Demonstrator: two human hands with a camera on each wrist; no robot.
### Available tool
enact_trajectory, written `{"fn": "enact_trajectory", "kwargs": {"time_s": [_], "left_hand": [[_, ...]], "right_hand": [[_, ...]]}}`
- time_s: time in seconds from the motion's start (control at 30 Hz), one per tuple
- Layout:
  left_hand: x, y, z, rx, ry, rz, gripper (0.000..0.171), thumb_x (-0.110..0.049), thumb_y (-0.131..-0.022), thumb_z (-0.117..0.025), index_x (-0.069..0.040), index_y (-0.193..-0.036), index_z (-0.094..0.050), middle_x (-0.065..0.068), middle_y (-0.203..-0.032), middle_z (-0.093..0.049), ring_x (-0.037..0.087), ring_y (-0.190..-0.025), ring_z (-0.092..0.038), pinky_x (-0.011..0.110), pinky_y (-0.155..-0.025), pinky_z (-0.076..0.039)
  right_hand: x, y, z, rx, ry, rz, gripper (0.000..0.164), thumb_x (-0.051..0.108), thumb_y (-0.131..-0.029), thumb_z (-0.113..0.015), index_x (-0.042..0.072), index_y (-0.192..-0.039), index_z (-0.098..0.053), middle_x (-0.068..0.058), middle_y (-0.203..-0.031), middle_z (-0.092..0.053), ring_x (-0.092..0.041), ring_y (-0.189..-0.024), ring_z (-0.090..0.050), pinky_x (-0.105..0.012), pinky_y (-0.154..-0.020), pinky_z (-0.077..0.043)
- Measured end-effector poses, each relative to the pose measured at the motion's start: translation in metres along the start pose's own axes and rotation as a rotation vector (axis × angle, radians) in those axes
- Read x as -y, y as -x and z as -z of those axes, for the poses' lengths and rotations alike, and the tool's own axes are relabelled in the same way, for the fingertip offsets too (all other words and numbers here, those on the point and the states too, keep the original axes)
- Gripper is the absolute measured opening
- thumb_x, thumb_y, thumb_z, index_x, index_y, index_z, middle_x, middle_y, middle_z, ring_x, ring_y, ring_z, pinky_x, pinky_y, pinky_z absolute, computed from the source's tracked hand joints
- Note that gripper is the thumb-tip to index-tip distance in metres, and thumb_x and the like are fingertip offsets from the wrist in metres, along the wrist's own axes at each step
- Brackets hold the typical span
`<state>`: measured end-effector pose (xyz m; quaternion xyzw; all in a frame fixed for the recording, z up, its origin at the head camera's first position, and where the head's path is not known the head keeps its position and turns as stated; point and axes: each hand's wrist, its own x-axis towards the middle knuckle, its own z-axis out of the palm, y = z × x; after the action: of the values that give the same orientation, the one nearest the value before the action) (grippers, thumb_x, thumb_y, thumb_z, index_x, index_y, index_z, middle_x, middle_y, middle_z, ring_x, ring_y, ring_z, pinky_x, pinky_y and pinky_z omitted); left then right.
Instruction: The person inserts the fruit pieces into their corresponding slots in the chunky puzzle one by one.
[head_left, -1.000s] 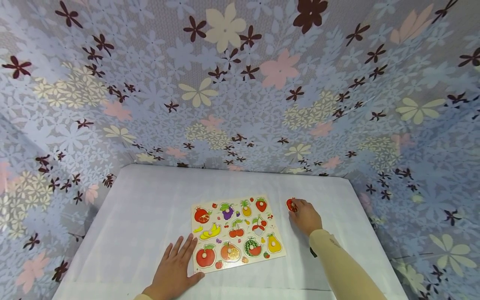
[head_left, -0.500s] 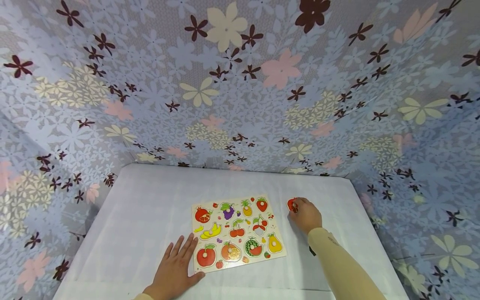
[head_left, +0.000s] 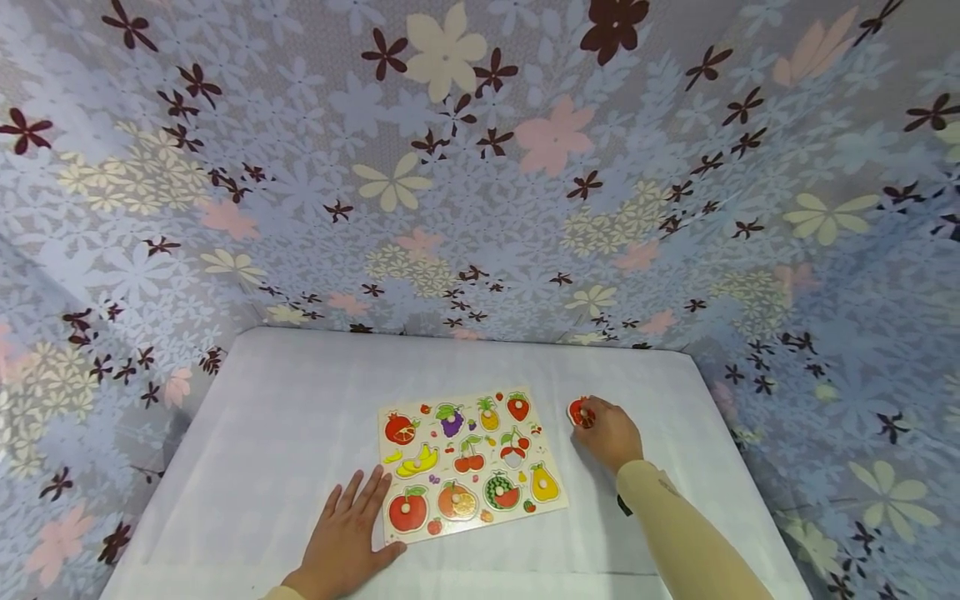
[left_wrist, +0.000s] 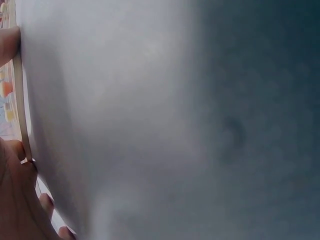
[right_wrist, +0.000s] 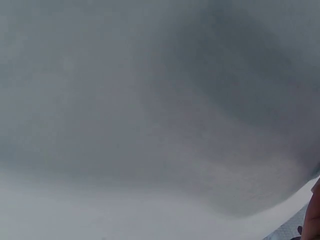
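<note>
A thin fruit puzzle board (head_left: 459, 527) lies on the white-covered table, with pictured fruits such as an apple, grapes, bananas and a watermelon. My left hand (head_left: 341, 533) is spread flat beside its left edge, index fingertip and thumb tip at the border. The left wrist view shows part of that left hand (left_wrist: 15, 195) along the board's edge (left_wrist: 21, 100). Right of the board, my right hand (head_left: 615, 435) pinches a red pomegranate puzzle piece (head_left: 576, 411) low over the table; its fingers cover the piece's right side. At the board's top left is a pomegranate picture (head_left: 400, 429) without a visible knob.
Small white knobs stand on several pieces in the board, such as the watermelon piece (head_left: 502, 492). Flower-patterned cloth (head_left: 465, 208) rises behind the table (head_left: 300, 383) and along both sides. Blurred pale surface fills most of both wrist views.
</note>
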<state>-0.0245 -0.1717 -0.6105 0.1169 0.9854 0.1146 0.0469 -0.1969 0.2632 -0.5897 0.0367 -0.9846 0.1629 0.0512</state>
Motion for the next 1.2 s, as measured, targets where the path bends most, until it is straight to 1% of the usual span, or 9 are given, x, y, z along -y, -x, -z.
{"fn": "enact_trajectory", "kwargs": {"time_s": [0.23,0.43,0.7,0.87,1.2], "left_hand": [[-0.001,-0.001,0.001,-0.010,0.005,-0.010,0.101,-0.074,-0.080,-0.061,-0.012,-0.155,-0.036,0.006,-0.162,-0.028,0.035,-0.148,-0.020,0.060,-0.116,-0.017],[0.000,0.000,0.001,-0.019,-0.010,-0.012,0.101,-0.075,-0.080,-0.060,-0.012,-0.156,-0.035,0.005,-0.162,-0.028,0.034,-0.148,-0.020,0.059,-0.116,-0.017],[-0.001,0.000,0.001,-0.020,-0.020,-0.016,0.101,-0.075,-0.080,-0.060,-0.012,-0.155,-0.036,0.005,-0.162,-0.029,0.034,-0.148,-0.021,0.060,-0.116,-0.017],[-0.001,0.000,0.001,-0.010,-0.014,-0.012,0.102,-0.075,-0.080,-0.061,-0.012,-0.155,-0.036,0.006,-0.162,-0.029,0.034,-0.148,-0.020,0.060,-0.116,-0.016],[-0.002,0.001,0.004,-0.018,0.001,-0.014,0.101,-0.073,-0.080,-0.062,-0.011,-0.155,-0.036,0.007,-0.161,-0.029,0.035,-0.148,-0.020,0.060,-0.116,-0.016]], "right_hand": [[0.004,0.008,0.004,0.004,-0.016,-0.002,0.048,0.016,-0.079,-0.080,0.003,-0.123,-0.068,-0.016,-0.123,-0.067,-0.036,-0.105,-0.063,-0.052,-0.093,-0.051],[0.004,0.010,0.002,0.009,-0.017,0.006,0.047,0.016,-0.079,-0.080,0.004,-0.123,-0.068,-0.016,-0.124,-0.067,-0.035,-0.109,-0.062,-0.052,-0.095,-0.050],[0.008,0.014,0.005,0.012,-0.028,0.010,0.048,0.016,-0.078,-0.082,0.003,-0.122,-0.068,-0.015,-0.122,-0.067,-0.034,-0.108,-0.063,-0.051,-0.095,-0.050],[0.009,0.014,0.003,0.006,-0.014,0.033,0.049,0.018,-0.078,-0.083,0.003,-0.123,-0.068,-0.015,-0.123,-0.067,-0.035,-0.109,-0.063,-0.052,-0.096,-0.049],[0.015,0.020,0.004,0.018,-0.030,0.086,0.055,0.021,-0.078,-0.083,0.003,-0.127,-0.066,-0.014,-0.128,-0.065,-0.034,-0.113,-0.061,-0.051,-0.098,-0.048]]}}
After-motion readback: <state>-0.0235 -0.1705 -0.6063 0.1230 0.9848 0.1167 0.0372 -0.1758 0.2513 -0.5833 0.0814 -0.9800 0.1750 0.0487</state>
